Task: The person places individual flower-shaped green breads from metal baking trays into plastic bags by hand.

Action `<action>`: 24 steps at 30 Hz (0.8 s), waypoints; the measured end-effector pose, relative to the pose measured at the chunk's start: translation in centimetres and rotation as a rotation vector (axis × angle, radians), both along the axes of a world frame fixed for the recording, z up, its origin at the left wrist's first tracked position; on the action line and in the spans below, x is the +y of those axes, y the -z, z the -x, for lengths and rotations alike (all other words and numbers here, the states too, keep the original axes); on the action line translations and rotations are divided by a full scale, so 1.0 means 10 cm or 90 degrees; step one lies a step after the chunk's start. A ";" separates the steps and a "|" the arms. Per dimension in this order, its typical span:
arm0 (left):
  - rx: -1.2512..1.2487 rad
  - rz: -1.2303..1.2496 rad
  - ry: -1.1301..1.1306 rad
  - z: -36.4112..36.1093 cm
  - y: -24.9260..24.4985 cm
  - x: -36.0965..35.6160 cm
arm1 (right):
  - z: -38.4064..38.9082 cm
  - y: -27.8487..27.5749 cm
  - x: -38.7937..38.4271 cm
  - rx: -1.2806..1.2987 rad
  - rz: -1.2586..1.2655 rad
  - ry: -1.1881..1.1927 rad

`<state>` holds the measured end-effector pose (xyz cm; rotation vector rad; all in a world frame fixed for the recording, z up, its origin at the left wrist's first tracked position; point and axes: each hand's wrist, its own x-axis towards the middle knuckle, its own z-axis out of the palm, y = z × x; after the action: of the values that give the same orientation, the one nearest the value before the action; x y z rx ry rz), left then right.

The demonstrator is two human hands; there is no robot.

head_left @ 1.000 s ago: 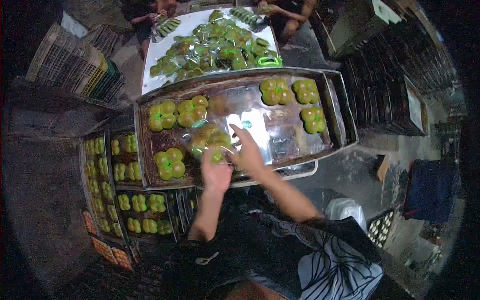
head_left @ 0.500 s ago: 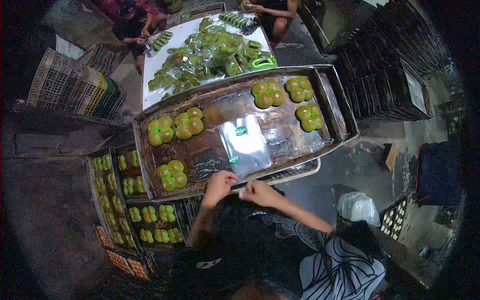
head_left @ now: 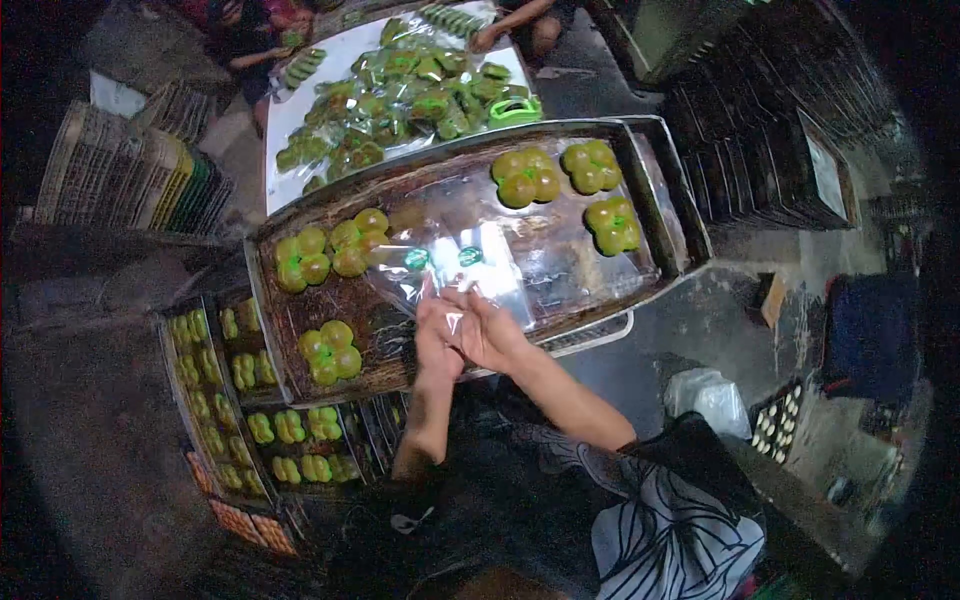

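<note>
A dark metal tray lies tilted across the view, with several green four-lobed buns at its left and right ends. Near its middle rests a stack of clear plastic bags with green labels. My left hand is closed on a clear bag lifted above the tray, a green label on it. Close beside it, my right hand touches the lower part of the bag, its fingers bent and partly blurred; its exact grip is unclear.
Beyond the tray, a white table bears a heap of bagged green buns and a green tape-like object. Two people sit there. Crates are stacked left, dark trays right. More bun trays stand lower left.
Both hands have moved forward over the tray. A clear bag has been lifted from the stack and now leans left in my left hand. The view has shifted slightly.
</note>
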<state>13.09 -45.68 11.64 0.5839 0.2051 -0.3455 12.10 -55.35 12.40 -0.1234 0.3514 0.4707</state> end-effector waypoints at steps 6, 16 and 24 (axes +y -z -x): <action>0.034 0.020 -0.312 -0.42 -0.21 0.54 | -1.36 0.45 -0.88 -0.029 1.799 -0.094; -0.088 0.020 -0.333 -0.49 -0.71 0.66 | -0.48 -1.11 0.29 -0.958 1.357 0.299; 0.087 -0.184 -0.321 -0.15 -1.07 0.00 | -0.32 -1.07 0.25 -0.693 1.336 0.203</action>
<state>14.60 -45.66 22.30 0.7693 0.5282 0.1370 15.33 -52.89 23.13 -2.2224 -0.3631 -0.5053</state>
